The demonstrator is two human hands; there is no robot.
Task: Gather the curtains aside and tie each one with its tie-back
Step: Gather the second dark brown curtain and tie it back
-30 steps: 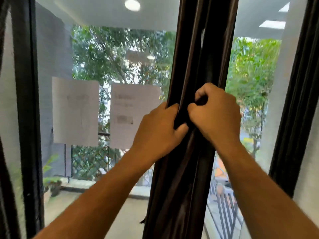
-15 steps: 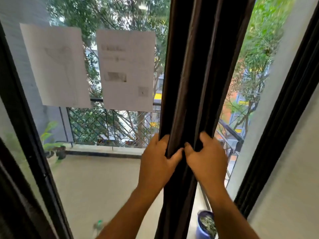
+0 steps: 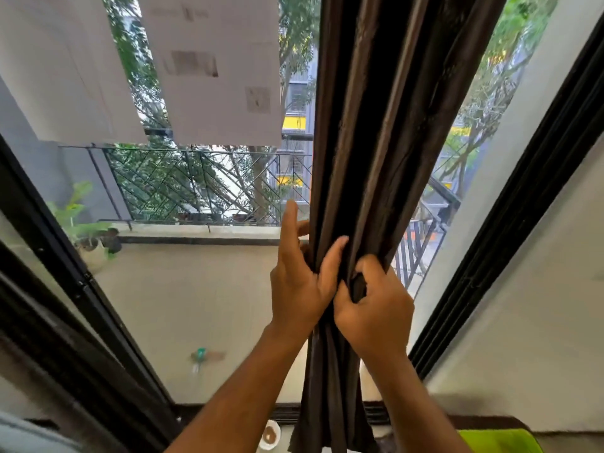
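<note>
A dark brown curtain (image 3: 385,132) hangs bunched into a narrow column in front of the window glass. My left hand (image 3: 299,282) wraps the gathered folds from the left, thumb across the front and index finger sticking straight up. My right hand (image 3: 376,305) grips the folds from the right, fingers curled into the fabric, touching the left hand. Below the hands the curtain (image 3: 330,403) falls loose to the sill. No separate tie-back can be made out.
Two paper sheets (image 3: 215,70) are stuck on the glass at upper left. A black window frame (image 3: 510,230) runs along the right, another (image 3: 65,273) on the left. A small round white thing (image 3: 269,437) and a lime-green object (image 3: 496,441) lie near the sill.
Both hands have slid down the curtain while squeezing it narrower. The view has tilted downward, showing the sill. My left index finger now points up, off the fabric.
</note>
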